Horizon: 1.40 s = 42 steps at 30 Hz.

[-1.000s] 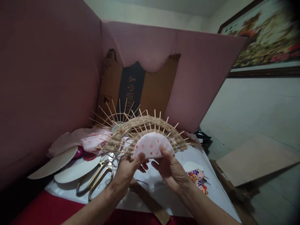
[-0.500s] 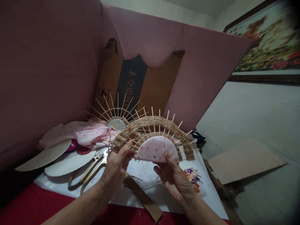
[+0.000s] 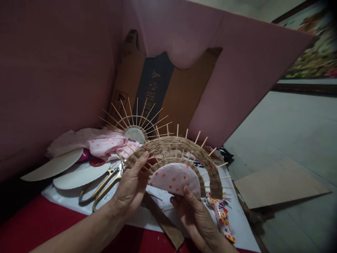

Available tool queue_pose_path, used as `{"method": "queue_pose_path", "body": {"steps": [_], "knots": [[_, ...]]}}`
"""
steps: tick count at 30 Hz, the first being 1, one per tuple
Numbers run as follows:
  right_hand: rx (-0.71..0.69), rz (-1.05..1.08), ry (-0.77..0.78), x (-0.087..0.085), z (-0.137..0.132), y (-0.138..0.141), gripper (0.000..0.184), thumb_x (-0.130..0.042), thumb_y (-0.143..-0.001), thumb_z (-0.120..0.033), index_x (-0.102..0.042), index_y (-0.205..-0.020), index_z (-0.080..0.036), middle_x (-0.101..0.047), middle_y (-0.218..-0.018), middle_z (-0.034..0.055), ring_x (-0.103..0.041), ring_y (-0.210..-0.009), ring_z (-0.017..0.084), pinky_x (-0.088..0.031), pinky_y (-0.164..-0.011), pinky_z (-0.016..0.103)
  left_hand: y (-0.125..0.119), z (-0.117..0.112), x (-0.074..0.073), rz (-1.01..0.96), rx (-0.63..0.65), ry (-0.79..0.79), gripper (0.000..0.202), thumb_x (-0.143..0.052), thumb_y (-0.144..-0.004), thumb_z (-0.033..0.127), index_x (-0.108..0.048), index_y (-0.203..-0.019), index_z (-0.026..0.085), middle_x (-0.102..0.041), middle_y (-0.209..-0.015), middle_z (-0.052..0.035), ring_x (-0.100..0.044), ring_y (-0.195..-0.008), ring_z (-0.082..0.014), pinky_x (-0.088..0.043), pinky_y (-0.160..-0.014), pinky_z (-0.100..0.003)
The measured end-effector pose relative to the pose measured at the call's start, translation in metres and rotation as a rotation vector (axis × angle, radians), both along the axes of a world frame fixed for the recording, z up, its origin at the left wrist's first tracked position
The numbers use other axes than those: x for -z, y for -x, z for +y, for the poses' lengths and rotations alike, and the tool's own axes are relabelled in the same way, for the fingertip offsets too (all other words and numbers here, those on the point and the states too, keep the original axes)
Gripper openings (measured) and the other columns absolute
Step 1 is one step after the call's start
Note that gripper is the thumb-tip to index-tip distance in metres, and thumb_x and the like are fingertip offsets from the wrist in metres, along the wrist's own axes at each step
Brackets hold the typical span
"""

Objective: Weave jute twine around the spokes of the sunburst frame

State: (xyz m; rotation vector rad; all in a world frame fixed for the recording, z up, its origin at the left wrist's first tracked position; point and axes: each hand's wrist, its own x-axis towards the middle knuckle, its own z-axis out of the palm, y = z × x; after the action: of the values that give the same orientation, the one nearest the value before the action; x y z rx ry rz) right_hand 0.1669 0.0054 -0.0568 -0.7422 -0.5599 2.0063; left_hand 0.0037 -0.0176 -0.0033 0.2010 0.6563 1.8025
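Observation:
Between my hands is a half-round woven fan (image 3: 175, 177), its flat centre covered in pink cloth with red dots. Two bands of twisted cord arch around that centre, and thin sticks poke out past the outer band. My left hand (image 3: 131, 182) is closed on the fan's left end, thumb over the woven band. At the lower edge, my right hand (image 3: 197, 214) pinches the cloth-covered centre with the thumb in front. Behind it stands a second stick frame (image 3: 134, 135) with a pale half-round centre and little weaving.
Gold-handled scissors (image 3: 101, 188) and white half-round boards (image 3: 81, 175) lie left on white paper, near bunched pink dotted cloth (image 3: 107, 144). A brown strip (image 3: 164, 221) lies in front, with a flower-patterned piece (image 3: 223, 219) at right. Cardboard (image 3: 189, 95) leans against a pink panel (image 3: 237, 77).
The fan has tilted, its right end dropping lower in view, with both hands still on it. The whole scene has shifted slightly, and more of the flower-patterned piece shows.

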Motion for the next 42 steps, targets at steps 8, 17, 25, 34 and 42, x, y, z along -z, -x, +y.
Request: {"method": "queue_pose_path", "body": {"steps": [8, 17, 25, 34, 42], "knots": [[-0.015, 0.008, 0.012, -0.0009, -0.0032, 0.0012, 0.027, -0.077, -0.069, -0.026, -0.066, -0.094, -0.02, -0.069, -0.092, 0.003, -0.06, -0.084, 0.015, -0.05, -0.072, 0.027, -0.0009, -0.0019, 0.0037, 0.066, -0.046, 0.029, 0.028, -0.073, -0.071, 0.029, -0.069, -0.095, 0.014, -0.072, -0.083, -0.0052, -0.065, -0.075, -0.0171, -0.051, -0.072, -0.03], [0.014, -0.016, 0.025, -0.0005, -0.0054, 0.0024, 0.032, -0.08, -0.066, -0.023, -0.066, -0.094, -0.02, -0.069, -0.096, 0.0031, -0.061, -0.082, 0.015, -0.051, -0.069, 0.027, 0.0007, 0.0003, 0.0018, 0.042, -0.081, 0.084, 0.018, -0.076, -0.067, 0.024, -0.07, -0.08, 0.013, -0.07, -0.07, -0.0025, -0.062, -0.065, -0.0138, -0.05, -0.062, -0.026], [0.019, -0.003, 0.06, -0.0027, -0.0048, 0.0036, 0.034, -0.081, -0.064, -0.022, -0.066, -0.095, -0.019, -0.07, -0.095, 0.0037, -0.062, -0.083, 0.015, -0.052, -0.068, 0.027, -0.0005, -0.0015, 0.0001, 0.046, -0.093, 0.1, 0.019, -0.077, -0.064, 0.021, -0.07, -0.079, 0.012, -0.071, -0.073, -0.0043, -0.064, -0.067, -0.0143, -0.051, -0.065, -0.026], [-0.002, -0.03, 0.032, -0.0013, -0.0061, 0.0032, 0.031, -0.08, -0.065, -0.023, -0.067, -0.093, -0.019, -0.07, -0.097, 0.0047, -0.062, -0.082, 0.016, -0.051, -0.066, 0.026, 0.0016, -0.0013, -0.0039, 0.023, -0.063, 0.055, 0.018, -0.075, -0.068, 0.022, -0.069, -0.083, 0.015, -0.072, -0.074, -0.0027, -0.065, -0.066, -0.0149, -0.051, -0.062, -0.026], [-0.086, -0.01, 0.003, -0.0026, -0.0042, 0.0047, 0.03, -0.078, -0.069, -0.029, -0.068, -0.095, -0.019, -0.071, -0.094, 0.0051, -0.063, -0.08, 0.016, -0.049, -0.066, 0.025, 0.0035, -0.0003, -0.0034, 0.023, -0.017, 0.046, 0.011, -0.071, -0.072, 0.021, -0.07, -0.08, 0.013, -0.073, -0.073, -0.0049, -0.065, -0.065, -0.015, -0.053, -0.061, -0.026]]}}
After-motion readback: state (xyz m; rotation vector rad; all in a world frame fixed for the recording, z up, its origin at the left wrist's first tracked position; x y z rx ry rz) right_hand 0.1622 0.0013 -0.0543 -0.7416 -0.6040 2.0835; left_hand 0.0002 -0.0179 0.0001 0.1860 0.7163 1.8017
